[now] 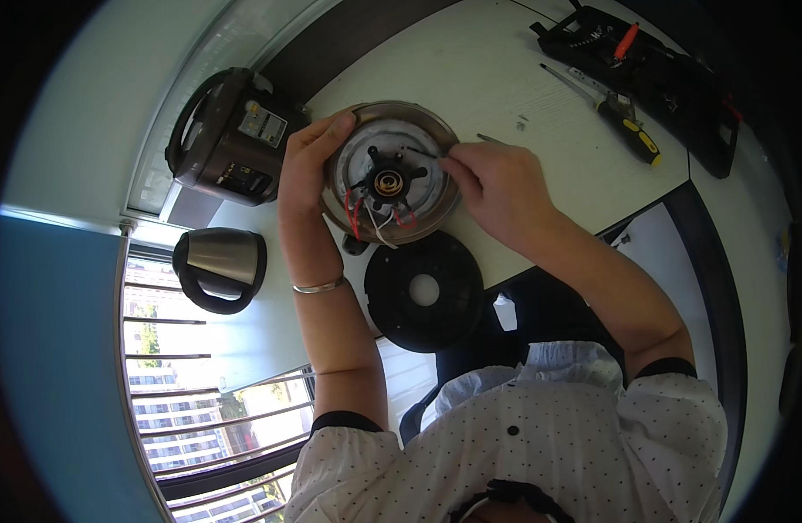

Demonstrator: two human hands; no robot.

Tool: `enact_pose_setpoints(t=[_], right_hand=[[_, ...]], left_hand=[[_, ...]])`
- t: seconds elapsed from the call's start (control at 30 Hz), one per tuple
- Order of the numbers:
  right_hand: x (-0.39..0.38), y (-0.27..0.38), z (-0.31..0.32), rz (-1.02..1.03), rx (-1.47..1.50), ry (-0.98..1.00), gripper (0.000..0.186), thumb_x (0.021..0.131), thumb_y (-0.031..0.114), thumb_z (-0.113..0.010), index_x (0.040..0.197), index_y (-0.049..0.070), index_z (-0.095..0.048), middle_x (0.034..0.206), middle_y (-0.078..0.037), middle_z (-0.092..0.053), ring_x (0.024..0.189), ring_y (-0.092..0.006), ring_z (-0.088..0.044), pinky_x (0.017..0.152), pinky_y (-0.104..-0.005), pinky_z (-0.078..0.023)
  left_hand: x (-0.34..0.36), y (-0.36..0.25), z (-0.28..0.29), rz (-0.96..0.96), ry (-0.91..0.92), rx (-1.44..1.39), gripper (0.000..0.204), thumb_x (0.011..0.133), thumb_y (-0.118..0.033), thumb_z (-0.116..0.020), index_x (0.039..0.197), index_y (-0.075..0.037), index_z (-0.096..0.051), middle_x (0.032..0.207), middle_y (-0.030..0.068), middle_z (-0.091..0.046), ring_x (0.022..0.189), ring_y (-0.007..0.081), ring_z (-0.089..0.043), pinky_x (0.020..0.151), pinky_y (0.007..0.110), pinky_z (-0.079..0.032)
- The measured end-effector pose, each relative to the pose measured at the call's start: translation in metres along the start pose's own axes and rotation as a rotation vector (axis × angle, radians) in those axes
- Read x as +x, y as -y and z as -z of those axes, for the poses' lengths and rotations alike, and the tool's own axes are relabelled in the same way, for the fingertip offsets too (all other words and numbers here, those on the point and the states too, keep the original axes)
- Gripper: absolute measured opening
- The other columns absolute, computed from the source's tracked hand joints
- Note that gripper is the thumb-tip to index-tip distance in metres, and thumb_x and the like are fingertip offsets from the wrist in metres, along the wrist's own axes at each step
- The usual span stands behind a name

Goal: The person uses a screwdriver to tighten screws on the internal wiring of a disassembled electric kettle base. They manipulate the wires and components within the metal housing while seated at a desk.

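An upturned round metal appliance body [447,139], perhaps a kettle, stands on the table with its underside exposed. Inside it sits a black spoked connector [389,184] with a copper-coloured ring at its centre, and red and white wires [357,218] come out beside it. My left hand [312,157] is closed round the left rim, thumb on top. On the right side, my right hand [497,187] pinches a thin dark rod-like tool [425,154], whose tip reaches over the underside near the connector. Its grip end is hidden in my fingers.
Nearest me lies a black round cover [392,301] with a central hole. An electric kettle [222,268] and a pressure cooker [231,139] stand at left. At far right are a yellow-and-black screwdriver [629,132] and an open black tool case [680,100]. A window is at lower left.
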State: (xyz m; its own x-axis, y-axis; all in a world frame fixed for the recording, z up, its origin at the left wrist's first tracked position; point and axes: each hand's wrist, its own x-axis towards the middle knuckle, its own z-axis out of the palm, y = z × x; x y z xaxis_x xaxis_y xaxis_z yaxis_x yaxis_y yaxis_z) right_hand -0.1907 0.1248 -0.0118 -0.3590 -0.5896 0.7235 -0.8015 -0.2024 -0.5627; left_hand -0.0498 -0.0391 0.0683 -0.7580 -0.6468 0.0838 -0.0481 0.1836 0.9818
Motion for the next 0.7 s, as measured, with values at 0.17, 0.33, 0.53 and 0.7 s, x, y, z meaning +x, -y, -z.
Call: enact_pose_setpoints(t=[0.17, 0.33, 0.53, 0.7], right_hand=[[0.006, 0.006, 0.005, -0.382, 0.329, 0.183, 0.016, 0.084, 0.013, -0.062, 0.075, 0.0, -0.065, 0.062, -0.012, -0.061, 0.052, -0.0222, -0.058, 0.053, -0.033, -0.046], [0.01, 0.004, 0.003, -0.725, 0.754, 0.188, 0.017, 0.085, 0.014, -0.062, 0.08, -0.002, -0.068, 0.059, -0.009, -0.058, 0.054, -0.0129, -0.053, 0.053, -0.0282, -0.043], [0.014, 0.02, 0.01, -0.516, 0.534, 0.18, 0.021, 0.085, 0.015, -0.063, 0.08, -0.004, -0.066, 0.062, -0.008, -0.061, 0.055, -0.012, -0.053, 0.052, -0.028, -0.042], [0.006, 0.011, 0.028, -0.481, 0.614, 0.061, 0.02, 0.091, 0.015, -0.057, 0.083, -0.003, -0.062, 0.062, -0.004, -0.057, 0.055, -0.0079, -0.051, 0.051, -0.0237, -0.04]], left_hand=[[-0.002, -0.002, -0.001, -0.006, 0.006, -0.013, 0.034, 0.09, -0.021, -0.061, 0.107, 0.008, -0.063, 0.088, 0.0134, -0.069, 0.075, 0.0164, -0.066, 0.07, 0.026, -0.053], [-0.004, -0.005, -0.004, -0.029, 0.023, 0.013, 0.034, 0.089, -0.02, -0.061, 0.109, 0.008, -0.063, 0.09, 0.0124, -0.068, 0.078, 0.0154, -0.065, 0.073, 0.025, -0.052], [0.002, 0.0, -0.014, -0.061, -0.037, 0.088, 0.035, 0.085, -0.02, -0.066, 0.11, 0.005, -0.064, 0.093, 0.011, -0.067, 0.081, 0.0138, -0.062, 0.075, 0.023, -0.049], [-0.005, -0.004, -0.009, -0.045, 0.004, 0.012, 0.036, 0.084, -0.02, -0.067, 0.109, 0.006, -0.065, 0.092, 0.0114, -0.067, 0.08, 0.014, -0.063, 0.073, 0.024, -0.049]])
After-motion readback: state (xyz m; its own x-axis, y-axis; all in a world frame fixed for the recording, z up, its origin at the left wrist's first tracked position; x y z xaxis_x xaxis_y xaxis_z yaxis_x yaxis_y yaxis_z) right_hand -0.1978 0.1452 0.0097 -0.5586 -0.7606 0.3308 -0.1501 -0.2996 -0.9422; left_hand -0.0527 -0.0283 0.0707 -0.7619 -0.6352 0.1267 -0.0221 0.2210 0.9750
